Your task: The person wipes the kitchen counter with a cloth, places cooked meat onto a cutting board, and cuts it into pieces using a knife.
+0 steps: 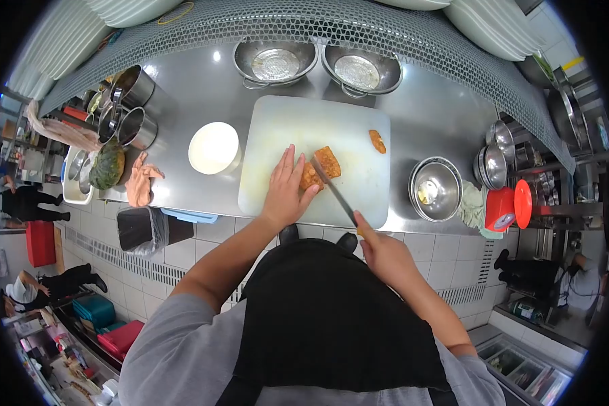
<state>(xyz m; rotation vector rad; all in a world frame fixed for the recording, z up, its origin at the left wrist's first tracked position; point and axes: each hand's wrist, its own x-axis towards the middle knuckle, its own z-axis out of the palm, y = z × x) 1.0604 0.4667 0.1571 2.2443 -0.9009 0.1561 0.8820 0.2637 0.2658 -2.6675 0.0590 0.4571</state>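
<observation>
My right hand [389, 256] is closed round the yellowish handle of a kitchen knife [340, 196]. The blade slants up and left, its front part between two pieces of a golden-brown, fried-looking block of food. One piece [309, 177] lies between the thumb and fingers of my left hand [285, 189], which steadies it on the white cutting board [271, 122]. Just right of the blade sits the other piece [329, 161]. A small browned end slice [377, 141] lies apart near the board's right side. What exactly the food is, I cannot tell.
Left of the board stands a white bowl [214, 148]; two metal bowls [275, 62] [361, 70] sit behind it. Nested steel bowls [436, 188] and a red scale [501, 210] are at right. A pumpkin [107, 166], a cloth [142, 180] and metal pots [137, 128] are at left.
</observation>
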